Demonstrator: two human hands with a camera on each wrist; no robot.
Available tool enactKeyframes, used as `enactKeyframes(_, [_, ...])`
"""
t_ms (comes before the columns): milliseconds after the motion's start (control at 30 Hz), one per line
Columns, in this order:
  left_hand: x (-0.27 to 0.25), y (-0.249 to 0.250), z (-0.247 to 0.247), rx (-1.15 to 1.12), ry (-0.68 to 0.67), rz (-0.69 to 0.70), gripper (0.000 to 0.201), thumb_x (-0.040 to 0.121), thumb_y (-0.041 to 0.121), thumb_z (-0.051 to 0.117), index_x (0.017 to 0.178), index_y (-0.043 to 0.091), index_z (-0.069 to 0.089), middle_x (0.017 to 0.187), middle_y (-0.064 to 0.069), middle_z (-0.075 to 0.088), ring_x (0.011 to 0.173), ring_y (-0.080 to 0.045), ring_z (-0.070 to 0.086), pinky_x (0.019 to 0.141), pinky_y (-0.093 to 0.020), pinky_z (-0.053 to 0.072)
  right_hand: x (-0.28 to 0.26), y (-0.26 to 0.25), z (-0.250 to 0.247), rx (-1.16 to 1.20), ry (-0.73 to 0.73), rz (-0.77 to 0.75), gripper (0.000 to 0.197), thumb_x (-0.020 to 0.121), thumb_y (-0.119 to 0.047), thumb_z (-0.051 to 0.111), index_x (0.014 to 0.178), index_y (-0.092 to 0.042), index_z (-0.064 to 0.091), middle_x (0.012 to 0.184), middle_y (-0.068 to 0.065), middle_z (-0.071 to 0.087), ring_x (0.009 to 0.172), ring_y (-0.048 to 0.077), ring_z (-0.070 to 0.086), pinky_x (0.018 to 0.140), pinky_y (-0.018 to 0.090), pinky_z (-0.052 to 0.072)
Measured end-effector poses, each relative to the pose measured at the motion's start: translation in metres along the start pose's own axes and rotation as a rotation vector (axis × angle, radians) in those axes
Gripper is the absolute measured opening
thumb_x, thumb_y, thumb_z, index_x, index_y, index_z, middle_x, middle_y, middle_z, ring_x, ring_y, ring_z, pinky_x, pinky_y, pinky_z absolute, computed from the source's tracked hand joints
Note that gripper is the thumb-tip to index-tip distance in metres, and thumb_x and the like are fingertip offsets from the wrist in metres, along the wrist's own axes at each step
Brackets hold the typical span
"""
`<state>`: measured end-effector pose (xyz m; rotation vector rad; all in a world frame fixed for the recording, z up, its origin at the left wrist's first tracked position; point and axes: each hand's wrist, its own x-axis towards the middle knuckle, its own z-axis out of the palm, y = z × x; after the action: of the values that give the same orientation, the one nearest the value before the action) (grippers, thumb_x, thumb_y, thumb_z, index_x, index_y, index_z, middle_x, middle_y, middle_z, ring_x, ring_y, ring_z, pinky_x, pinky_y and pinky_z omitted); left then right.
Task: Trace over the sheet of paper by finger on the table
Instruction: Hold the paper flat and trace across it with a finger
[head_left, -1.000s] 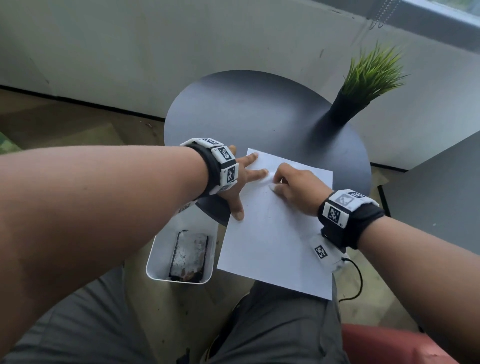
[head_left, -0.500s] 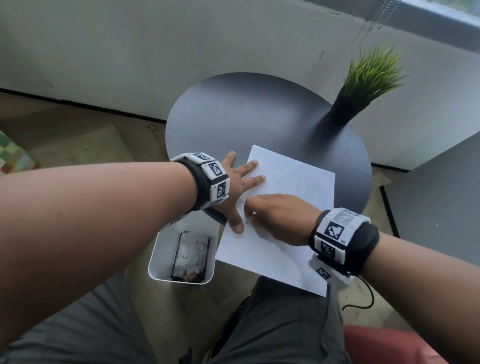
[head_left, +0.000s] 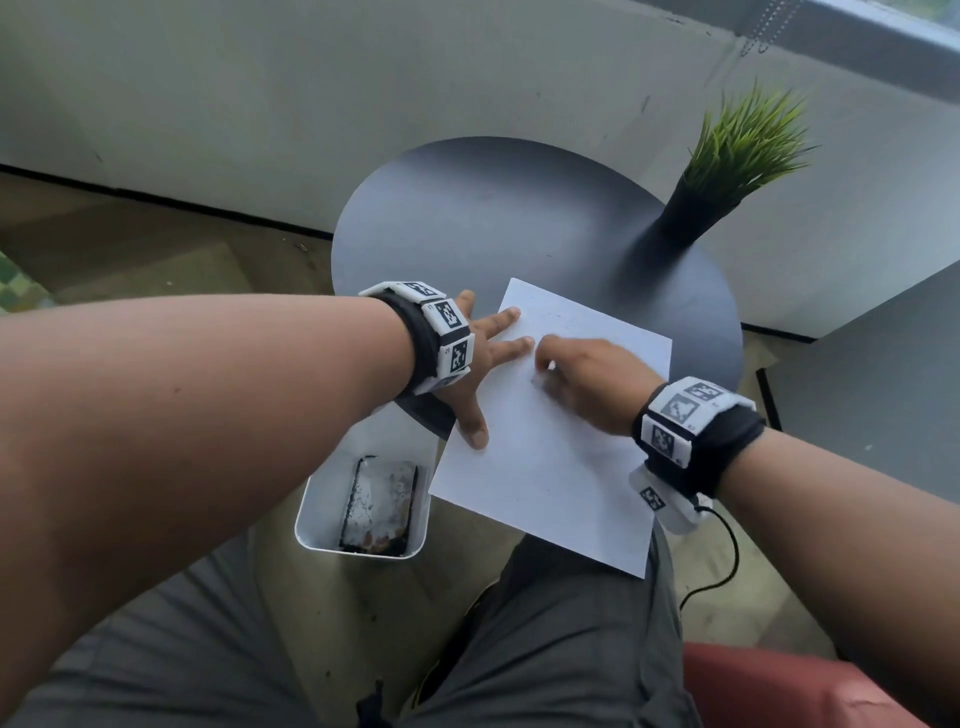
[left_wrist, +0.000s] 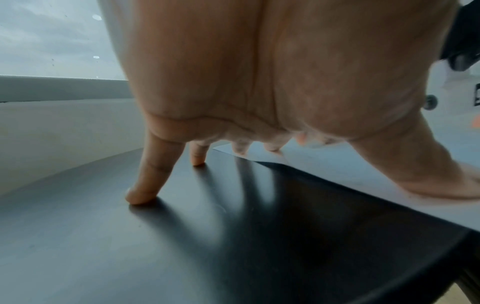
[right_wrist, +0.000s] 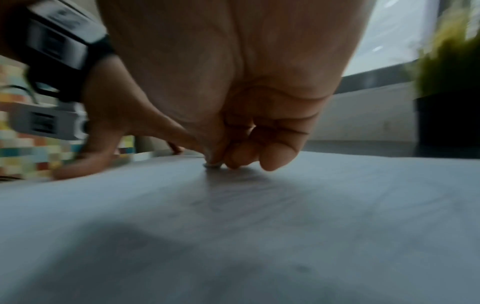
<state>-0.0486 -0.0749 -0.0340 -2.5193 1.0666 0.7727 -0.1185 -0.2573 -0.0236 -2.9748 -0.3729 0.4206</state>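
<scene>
Looking down from the head view, I had my left hand (head_left: 480, 364) spread flat, fingers straight, pressing the left edge of the paper (head_left: 550, 467), which lay on the near rim of the table (head_left: 467, 218) and overhung it toward me. My right hand (head_left: 587, 379) sat on the paper's upper part, fingers curled under, holding nothing. A plant (head_left: 737, 150) stood beyond the paper.

At the left wrist, my two outer fingers (left_wrist: 145, 181) touched the table beside the paper (left_wrist: 337, 170); my thumb pressed the paper.

At the right wrist, one fingertip (right_wrist: 213, 162) of the curled hand touched the paper (right_wrist: 259, 226).
</scene>
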Motion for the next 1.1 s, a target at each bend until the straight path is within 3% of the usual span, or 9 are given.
enactKeyframes(67, [0.001, -0.001, -0.002, 0.005, -0.006, -0.003, 0.14, 0.053, 0.088, 0.07, 0.154, 0.049, -0.018, 0.165, 0.012, -0.025, 0.146, -0.048, 0.005, 0.112, -0.065, 0.029, -0.002, 0.004, 0.001, -0.023, 0.072, 0.044, 0.013, 0.097, -0.029, 0.047, 0.1, -0.018, 0.05, 0.097, 0.005, 0.062, 0.093, 0.032, 0.056, 0.073, 0.035, 0.042])
enactKeyframes(233, [0.003, -0.001, -0.003, 0.05, -0.005, -0.005, 0.144, 0.049, 0.091, 0.069, 0.153, 0.048, -0.02, 0.166, 0.011, -0.025, 0.145, -0.05, 0.006, 0.115, -0.063, 0.026, -0.031, -0.035, 0.01, 0.007, -0.145, -0.308, 0.016, 0.095, -0.023, 0.046, 0.11, -0.022, 0.052, 0.104, -0.002, 0.059, 0.092, 0.021, 0.051, 0.079, 0.036, 0.045])
enactKeyframes(400, [0.003, -0.001, -0.003, 0.037, -0.005, -0.005, 0.144, 0.046, 0.091, 0.069, 0.152, 0.05, -0.02, 0.165, 0.011, -0.025, 0.144, -0.05, 0.009, 0.115, -0.062, 0.027, -0.007, 0.007, -0.001, 0.044, 0.015, 0.038, 0.01, 0.095, -0.028, 0.05, 0.101, -0.02, 0.052, 0.091, 0.001, 0.059, 0.091, 0.029, 0.056, 0.077, 0.037, 0.046])
enactKeyframes(467, [0.002, -0.001, -0.003, 0.032, -0.004, -0.007, 0.145, 0.046, 0.091, 0.069, 0.152, 0.05, -0.02, 0.165, 0.011, -0.025, 0.145, -0.05, 0.007, 0.115, -0.063, 0.026, -0.011, -0.002, 0.003, 0.04, 0.026, 0.001, 0.01, 0.096, -0.027, 0.047, 0.101, -0.018, 0.051, 0.096, 0.003, 0.06, 0.093, 0.029, 0.055, 0.075, 0.034, 0.042])
enactKeyframes(600, [0.001, 0.001, -0.003, 0.05, -0.002, -0.016, 0.146, 0.045, 0.092, 0.068, 0.152, 0.049, -0.021, 0.166, 0.01, -0.025, 0.144, -0.052, 0.006, 0.116, -0.062, 0.025, -0.035, -0.043, 0.012, 0.047, -0.114, -0.308, 0.014, 0.095, -0.023, 0.046, 0.108, -0.021, 0.053, 0.101, 0.0, 0.06, 0.089, 0.022, 0.052, 0.075, 0.036, 0.045])
enactKeyframes(833, [-0.014, 0.002, -0.01, 0.007, 0.047, 0.01, 0.111, 0.073, 0.075, 0.069, 0.157, 0.049, 0.001, 0.168, 0.002, -0.017, 0.141, -0.043, 0.021, 0.103, -0.052, 0.038, -0.004, 0.004, 0.007, 0.206, 0.031, 0.09, 0.016, 0.095, -0.034, 0.054, 0.102, -0.02, 0.053, 0.094, 0.003, 0.064, 0.09, 0.027, 0.057, 0.079, 0.037, 0.047])
enactKeyframes(900, [-0.019, 0.003, -0.008, -0.011, 0.048, 0.02, 0.107, 0.076, 0.074, 0.067, 0.157, 0.05, 0.002, 0.169, 0.004, -0.014, 0.143, -0.042, 0.017, 0.107, -0.051, 0.036, -0.002, 0.003, 0.01, 0.208, 0.026, 0.114, 0.017, 0.095, -0.035, 0.052, 0.104, -0.019, 0.052, 0.098, 0.004, 0.063, 0.092, 0.027, 0.056, 0.082, 0.038, 0.047])
enactKeyframes(1000, [-0.024, 0.008, -0.004, -0.084, 0.028, -0.008, 0.112, 0.072, 0.077, 0.068, 0.157, 0.048, 0.002, 0.168, 0.011, -0.015, 0.151, -0.043, -0.004, 0.112, -0.063, 0.026, -0.006, -0.006, 0.008, 0.195, 0.035, 0.118, 0.018, 0.096, -0.035, 0.049, 0.104, -0.019, 0.051, 0.102, 0.005, 0.064, 0.095, 0.029, 0.056, 0.083, 0.04, 0.047])
enactKeyframes(1100, [-0.028, 0.013, -0.004, -0.091, 0.027, -0.011, 0.118, 0.069, 0.079, 0.071, 0.158, 0.044, 0.002, 0.168, 0.009, -0.018, 0.151, -0.045, -0.012, 0.112, -0.07, 0.019, -0.017, -0.023, 0.011, 0.149, 0.021, -0.043, 0.012, 0.095, -0.028, 0.049, 0.101, -0.018, 0.052, 0.102, 0.005, 0.064, 0.094, 0.028, 0.056, 0.077, 0.036, 0.045])
